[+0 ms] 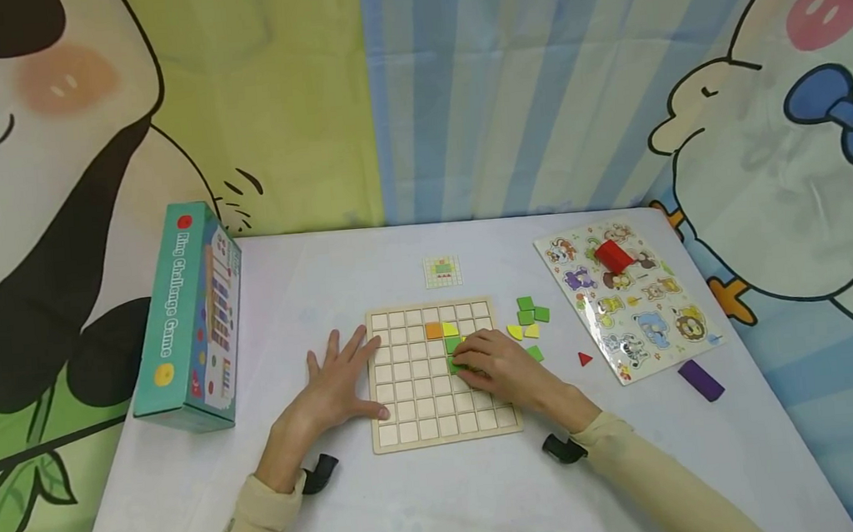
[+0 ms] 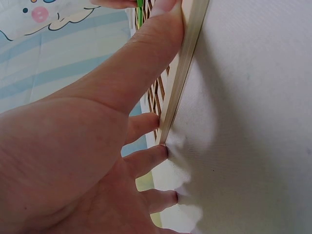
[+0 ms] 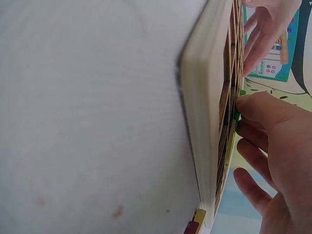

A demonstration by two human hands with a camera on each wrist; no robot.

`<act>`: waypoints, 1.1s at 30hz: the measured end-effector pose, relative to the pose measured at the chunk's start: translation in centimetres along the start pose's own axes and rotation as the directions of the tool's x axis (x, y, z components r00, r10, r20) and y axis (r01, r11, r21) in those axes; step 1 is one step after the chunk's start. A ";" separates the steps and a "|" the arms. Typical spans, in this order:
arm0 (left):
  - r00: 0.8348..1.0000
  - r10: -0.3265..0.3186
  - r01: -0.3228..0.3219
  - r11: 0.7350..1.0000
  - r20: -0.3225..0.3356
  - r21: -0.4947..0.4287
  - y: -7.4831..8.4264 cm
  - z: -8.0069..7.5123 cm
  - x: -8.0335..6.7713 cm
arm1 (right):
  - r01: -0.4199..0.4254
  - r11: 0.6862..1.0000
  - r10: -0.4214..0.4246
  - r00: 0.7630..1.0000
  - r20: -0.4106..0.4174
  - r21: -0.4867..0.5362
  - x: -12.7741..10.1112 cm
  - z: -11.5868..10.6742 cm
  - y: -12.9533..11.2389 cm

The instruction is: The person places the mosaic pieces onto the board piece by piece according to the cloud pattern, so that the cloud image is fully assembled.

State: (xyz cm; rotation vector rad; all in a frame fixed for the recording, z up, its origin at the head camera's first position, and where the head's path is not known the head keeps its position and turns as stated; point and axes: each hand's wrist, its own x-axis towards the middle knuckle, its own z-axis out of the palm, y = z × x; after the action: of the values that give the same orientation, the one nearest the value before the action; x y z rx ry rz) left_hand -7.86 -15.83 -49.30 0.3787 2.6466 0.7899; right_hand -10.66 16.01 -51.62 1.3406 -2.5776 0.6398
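A wooden grid board (image 1: 409,433) with square cells lies on the white table. My left hand (image 1: 338,390) rests at its left edge, fingers spread, with the thumb touching the rim. Over the middle of the board, my right hand (image 1: 508,370) pinches a green square tile (image 1: 453,367) between thumb and forefinger; the fingers partly hide it. Just above that tile, another green tile (image 1: 452,344) sits in the grid. An orange square tile (image 1: 434,330) and a yellow tile (image 1: 450,328) lie in a row higher up. The right wrist view shows the thumb (image 3: 256,107) against green at the board's surface.
Right of the board lie loose green tiles (image 1: 526,317), yellow pieces (image 1: 532,332) and a red triangle (image 1: 585,359). A small pattern card (image 1: 443,271) lies behind the board. An animal-picture board (image 1: 632,300) bears a red block (image 1: 613,257); a purple block (image 1: 701,380) is nearby. A teal box (image 1: 186,318) stands left.
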 end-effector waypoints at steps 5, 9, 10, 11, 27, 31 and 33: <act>1.000 -0.008 0.008 1.000 0.002 0.000 0.1 0.0 -0.1 | -0.008 1.000 0.008 1.000 0.002 -0.007 0.0 0.0 0.0; 1.000 -0.004 0.004 1.000 -0.001 0.000 0.0 0.0 -0.1 | -0.018 1.000 0.018 1.000 0.007 -0.012 0.0 -0.1 -0.1; 1.000 -0.002 0.002 1.000 -0.002 -0.001 0.0 0.0 -0.1 | -0.022 1.000 0.022 1.000 0.009 -0.014 0.0 -0.1 -0.1; 1.000 -0.001 0.001 1.000 -0.002 -0.001 0.0 0.0 -0.1 | -0.027 1.000 0.027 1.000 0.013 -0.016 0.0 -0.1 -0.1; 1.000 -0.006 0.006 1.000 0.006 -0.004 -0.1 -0.1 -0.1 | 0.013 0.996 -0.012 1.000 0.016 -0.091 0.6 -0.2 -0.6; 1.000 0.001 -0.001 1.000 0.006 -0.010 0.0 -0.1 -0.2 | 0.008 0.995 -0.003 0.999 0.047 -0.100 0.6 -0.1 -0.7; 1.000 0.003 -0.003 1.000 0.005 -0.012 0.0 -0.1 -0.2 | 0.001 0.995 0.004 0.999 0.054 -0.102 0.5 -0.1 -0.7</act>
State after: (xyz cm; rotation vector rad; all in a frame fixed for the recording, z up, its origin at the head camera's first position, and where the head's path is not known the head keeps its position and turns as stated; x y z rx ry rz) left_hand -7.74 -15.94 -49.15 0.3815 2.6360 0.8037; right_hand -10.42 15.31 -51.12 1.3411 -2.6148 0.4707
